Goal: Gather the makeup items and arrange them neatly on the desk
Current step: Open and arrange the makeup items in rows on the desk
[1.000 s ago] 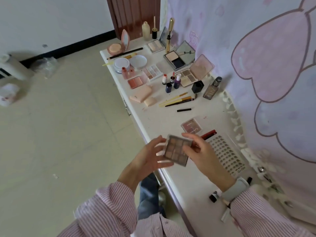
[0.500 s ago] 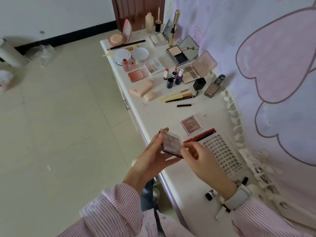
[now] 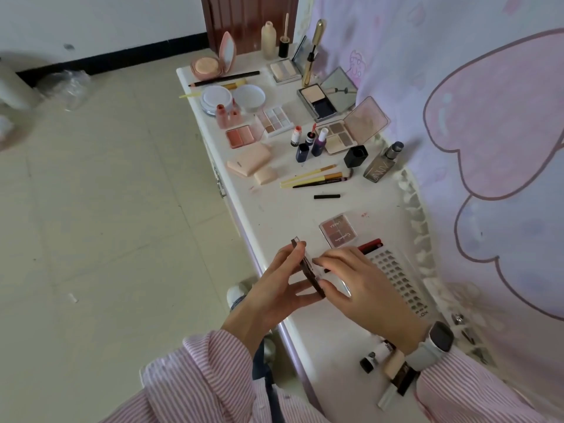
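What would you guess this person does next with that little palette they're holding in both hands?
Probably press it shut and set it down. The left hand holds the dark palette on edge while the right hand grips its clear lid, slightly open. Bare desk lies just ahead, beside the pink palette, a tidy spot for it.
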`<state>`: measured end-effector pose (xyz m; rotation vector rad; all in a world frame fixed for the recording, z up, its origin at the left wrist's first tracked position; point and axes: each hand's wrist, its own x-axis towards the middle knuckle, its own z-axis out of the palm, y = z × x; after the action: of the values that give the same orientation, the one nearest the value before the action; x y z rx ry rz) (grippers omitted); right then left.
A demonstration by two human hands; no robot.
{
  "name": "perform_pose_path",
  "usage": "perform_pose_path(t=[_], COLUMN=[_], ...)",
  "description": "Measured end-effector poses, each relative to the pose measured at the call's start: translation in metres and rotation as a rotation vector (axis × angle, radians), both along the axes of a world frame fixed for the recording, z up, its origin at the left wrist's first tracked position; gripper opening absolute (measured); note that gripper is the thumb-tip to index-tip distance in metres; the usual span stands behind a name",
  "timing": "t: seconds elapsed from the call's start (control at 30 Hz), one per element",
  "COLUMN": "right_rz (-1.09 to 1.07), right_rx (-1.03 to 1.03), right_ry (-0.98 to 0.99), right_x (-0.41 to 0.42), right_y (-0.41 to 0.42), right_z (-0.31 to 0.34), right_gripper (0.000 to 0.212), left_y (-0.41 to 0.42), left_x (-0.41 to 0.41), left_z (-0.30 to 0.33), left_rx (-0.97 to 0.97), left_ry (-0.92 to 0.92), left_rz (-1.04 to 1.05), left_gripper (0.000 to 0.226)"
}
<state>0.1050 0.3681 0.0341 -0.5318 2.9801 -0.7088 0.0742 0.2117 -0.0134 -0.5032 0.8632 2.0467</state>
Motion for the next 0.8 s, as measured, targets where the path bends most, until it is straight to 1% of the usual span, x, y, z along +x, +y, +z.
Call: perform_pose_path(t=[0.07, 0.17, 0.27, 0.33, 0.4, 0.47, 0.5, 0.53, 0.57, 0.6, 0.63, 0.7, 0.73, 0.77, 0.8], right_rz=[-0.039, -0.164, -0.354, -0.486, -0.576, -0.645, -0.674, -0.695, -0.71, -0.724, -0.735, -0.741, -0.74, -0.736, -0.733], right_rx=[0.005, -0.054, -0.133, -0.169, -0.128, -0.055, -0.017, 0.025, 0.068, 0.105, 0.138, 0.189, 0.198, 0.203, 0.211], right_ry=[0.015, 0.02, -0.01, -0.059, -0.077, -0.074, -0.067, -0.06, -0.06, -0.066, -0.075, -0.097, -0.109, -0.118, -0.122], right_x=[-0.001, -0.009, -0.027, -0.042, -0.055, -0.069, -0.076, -0.082, -0.088, -0.094, -0.098, -0.106, -0.109, -0.112, -0.115], right_y=[0.002, 0.01, 0.028, 0.043, 0.058, 0.073, 0.08, 0.087, 0.094, 0.101, 0.108, 0.117, 0.12, 0.123, 0.125], right_z=[-0.002, -0.004, -0.008, -0.011, -0.014, -0.016, -0.017, -0.018, -0.019, -0.02, -0.021, -0.022, -0.023, -0.024, -0.026], right_gripper=[0.032, 0.028, 0.028, 0.029, 0.031, 0.032, 0.031, 0.031, 0.029, 0.027, 0.023, 0.02, 0.02, 0.02, 0.02], left_y=[0.005, 0.01, 0.015, 0.02, 0.03, 0.046, 0.056, 0.066, 0.077, 0.087, 0.095, 0.106, 0.109, 0.112, 0.115], left_x=[-0.003, -0.012, -0.024, -0.034, -0.048, -0.063, -0.071, -0.078, -0.084, -0.088, -0.09, -0.09, -0.088, -0.087, -0.085], left_z=[0.002, 0.005, 0.005, 0.006, 0.008, 0.011, 0.012, 0.012, 0.012, 0.01, 0.007, -0.005, -0.011, -0.016, -0.021], left_rx=[-0.011, 0.012, 0.005, -0.025, -0.073, -0.161, -0.219, -0.29, -0.379, -0.494, -0.654, -1.05, -1.192, -1.282, -1.339], left_ry=[-0.019, -0.068, -0.07, -0.062, -0.018, 0.046, 0.083, 0.132, 0.201, 0.306, 0.47, 0.903, 1.099, 1.252, 1.362], left_rz=[-0.031, -0.053, -0.109, -0.118, -0.083, -0.031, -0.015, -0.018, -0.049, -0.116, -0.22, -0.492, -0.587, -0.657, -0.717], left_gripper=[0.05, 0.042, 0.044, 0.041, 0.035, 0.029, 0.029, 0.034, 0.04, 0.046, 0.05, 0.056, 0.059, 0.06, 0.062])
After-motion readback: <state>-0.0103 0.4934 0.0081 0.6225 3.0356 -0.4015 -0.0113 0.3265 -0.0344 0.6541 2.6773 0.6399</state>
